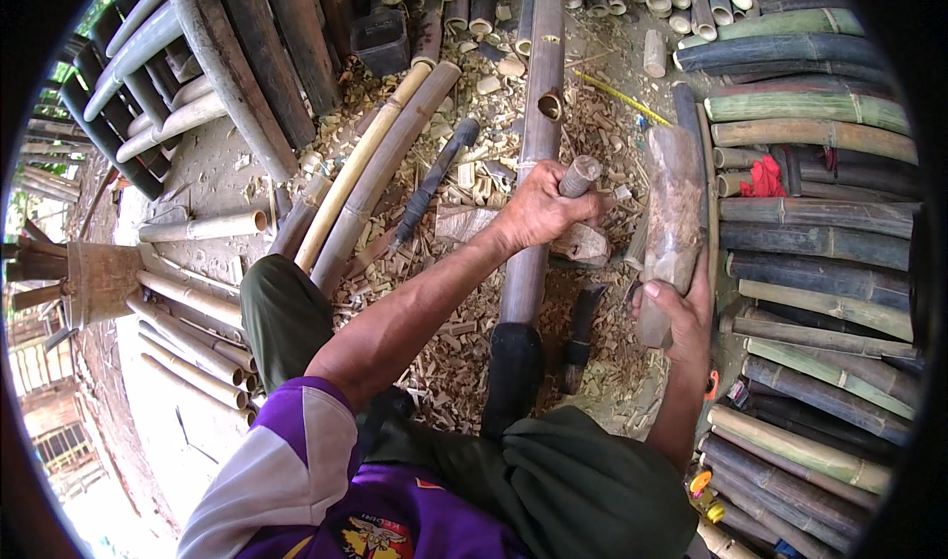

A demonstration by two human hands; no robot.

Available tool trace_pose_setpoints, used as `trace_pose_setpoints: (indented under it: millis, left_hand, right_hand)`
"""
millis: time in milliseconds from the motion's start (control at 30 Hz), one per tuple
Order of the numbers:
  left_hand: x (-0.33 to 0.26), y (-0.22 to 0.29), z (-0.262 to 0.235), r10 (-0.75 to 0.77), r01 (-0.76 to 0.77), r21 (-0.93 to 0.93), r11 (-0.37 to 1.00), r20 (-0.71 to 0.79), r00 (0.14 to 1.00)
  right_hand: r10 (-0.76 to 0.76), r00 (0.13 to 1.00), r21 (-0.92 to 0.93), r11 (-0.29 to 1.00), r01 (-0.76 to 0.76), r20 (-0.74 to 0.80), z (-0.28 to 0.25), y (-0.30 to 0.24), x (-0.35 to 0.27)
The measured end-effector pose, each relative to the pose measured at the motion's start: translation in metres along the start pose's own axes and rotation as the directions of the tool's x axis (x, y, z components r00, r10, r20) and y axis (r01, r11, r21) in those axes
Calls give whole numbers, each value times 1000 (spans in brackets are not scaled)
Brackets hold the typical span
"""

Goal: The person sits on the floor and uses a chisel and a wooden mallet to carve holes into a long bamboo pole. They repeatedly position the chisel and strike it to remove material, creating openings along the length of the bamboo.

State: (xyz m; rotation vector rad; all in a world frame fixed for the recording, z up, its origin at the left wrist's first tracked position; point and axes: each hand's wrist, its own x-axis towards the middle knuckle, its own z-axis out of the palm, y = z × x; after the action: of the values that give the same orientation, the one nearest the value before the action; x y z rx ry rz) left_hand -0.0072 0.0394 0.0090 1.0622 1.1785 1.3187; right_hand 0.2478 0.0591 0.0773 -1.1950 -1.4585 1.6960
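The ground (624, 53) is strewn with chips (444, 357); over a bamboo pole (524, 287), a ridged tool handle (580, 175) is clamped by fingers of the left hand (548, 206); a wooden club (673, 194), further right, is gripped by those of the right hand (686, 312).

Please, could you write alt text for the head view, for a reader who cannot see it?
A person's left grip holds a round wooden handle above a bamboo pole, and the right grip holds a thick wooden club. The pole has a hole cut in it; wood chips cover the ground, and bamboo lengths lie stacked at right.
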Motion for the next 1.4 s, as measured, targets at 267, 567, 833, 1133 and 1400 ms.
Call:
trace_pose_setpoints:
  millis: [267,567,833,1133,1400]
  left_hand:
    - [10,-4,0,3,-7,107,994,42,999]
    - [18,-4,-2,-110,111,-20,994,12,994]
    - [34,-7,-6,-48,50,-40,998,32,998]
    - [32,-24,-16,-109,110,-145,983,14,994]
    - [17,-6,3,-136,130,53,990,133,982]
  right_hand:
    - [-721,684,-369,610,702,110,36,-133,28]
    - [-267,822,-646,516,563,503,60,-225,55]
    - [-247,923,-751,537,383,294,74,-170,109]
    - [-575,762,-520,571,635,299,58,-256,114]
    - [165,941,-809,567,155,296,80,-172,102]
